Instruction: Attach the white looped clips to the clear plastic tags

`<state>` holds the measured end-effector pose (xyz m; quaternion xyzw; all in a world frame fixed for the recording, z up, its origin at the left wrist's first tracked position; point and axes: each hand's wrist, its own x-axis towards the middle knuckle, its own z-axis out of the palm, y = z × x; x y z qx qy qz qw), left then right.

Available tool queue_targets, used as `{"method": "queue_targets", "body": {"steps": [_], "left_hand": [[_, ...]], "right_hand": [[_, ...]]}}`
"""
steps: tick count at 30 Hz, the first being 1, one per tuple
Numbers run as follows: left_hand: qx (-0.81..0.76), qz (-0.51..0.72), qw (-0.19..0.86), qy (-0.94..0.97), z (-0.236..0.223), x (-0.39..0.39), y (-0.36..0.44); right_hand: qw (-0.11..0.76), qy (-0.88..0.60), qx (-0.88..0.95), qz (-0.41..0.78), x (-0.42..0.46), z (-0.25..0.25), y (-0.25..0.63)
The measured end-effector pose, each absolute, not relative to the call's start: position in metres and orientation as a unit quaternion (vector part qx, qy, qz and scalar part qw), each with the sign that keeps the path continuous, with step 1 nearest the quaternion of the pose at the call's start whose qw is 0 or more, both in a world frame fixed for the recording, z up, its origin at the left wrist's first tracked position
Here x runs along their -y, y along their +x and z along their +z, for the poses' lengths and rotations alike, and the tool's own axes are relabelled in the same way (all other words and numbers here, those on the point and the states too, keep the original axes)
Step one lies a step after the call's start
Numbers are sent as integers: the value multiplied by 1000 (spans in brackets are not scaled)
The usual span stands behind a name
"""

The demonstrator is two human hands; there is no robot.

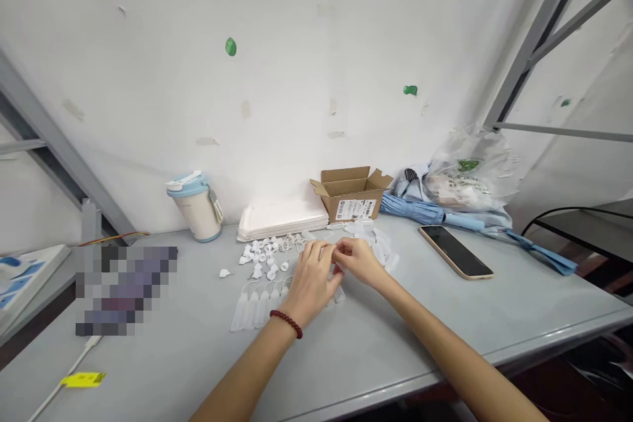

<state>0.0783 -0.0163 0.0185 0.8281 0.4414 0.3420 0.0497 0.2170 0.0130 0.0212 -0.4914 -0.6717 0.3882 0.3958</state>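
Note:
My left hand (311, 273), with a dark red bead bracelet (287, 322) at its wrist, is closed with the fingertips pinched together. Against it, my right hand (359, 259) also pinches with thumb and index finger. Whatever lies between the fingertips is too small and covered to make out. Under and left of my left hand is a row of translucent plastic sleeves (250, 311) with thin white loops. Small white caps (258, 252) are scattered behind them, beside a bunch of white cords (291, 242). More translucent pieces (383, 247) lie beyond my right hand.
An open cardboard box (356, 194) stands near the wall, beside a white tray stack (284, 217). Left are a tumbler (198, 208) and a pixelated item (131, 290) with a cable. Right are a phone (455, 250), a blue umbrella (415, 208) and a plastic bag (465, 175).

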Motion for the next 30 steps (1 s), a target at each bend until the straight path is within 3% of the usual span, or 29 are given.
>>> {"method": "queue_targets", "body": {"steps": [6, 13, 19, 22, 30], "left_hand": [[-456, 335, 55, 822, 23, 20, 82], [-450, 328, 85, 826, 24, 19, 79], [-439, 333, 119, 826, 25, 18, 78], [-437, 332, 125, 827, 26, 18, 77], [-453, 223, 162, 848, 26, 20, 73]], "right_hand": [[399, -482, 649, 433, -11, 22, 215], [322, -518, 729, 310, -16, 27, 224], [264, -483, 747, 374, -17, 33, 237], [265, -490, 753, 350, -21, 36, 248], [224, -578, 720, 311, -9, 54, 288]]}}
